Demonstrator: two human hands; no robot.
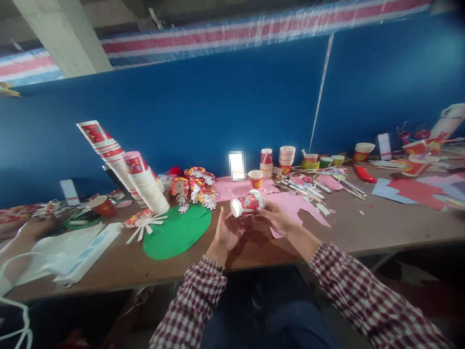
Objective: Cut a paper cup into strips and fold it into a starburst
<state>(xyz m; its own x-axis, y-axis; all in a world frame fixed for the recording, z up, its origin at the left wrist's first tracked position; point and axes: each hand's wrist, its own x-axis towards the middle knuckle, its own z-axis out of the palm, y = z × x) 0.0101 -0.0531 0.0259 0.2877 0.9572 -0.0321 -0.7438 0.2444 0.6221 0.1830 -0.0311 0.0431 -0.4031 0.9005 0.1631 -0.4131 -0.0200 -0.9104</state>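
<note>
Paper cup (247,203) above cluttered brown table (348,230), blue partition (218,106) behind.

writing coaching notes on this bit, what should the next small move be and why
Perhaps turn the held paper cup upright: it is tipped on its side between the left hand and right hand, while the nearby cup stands open end up.

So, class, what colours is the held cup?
The cup is mainly red and white, best seen in the head view.
</note>
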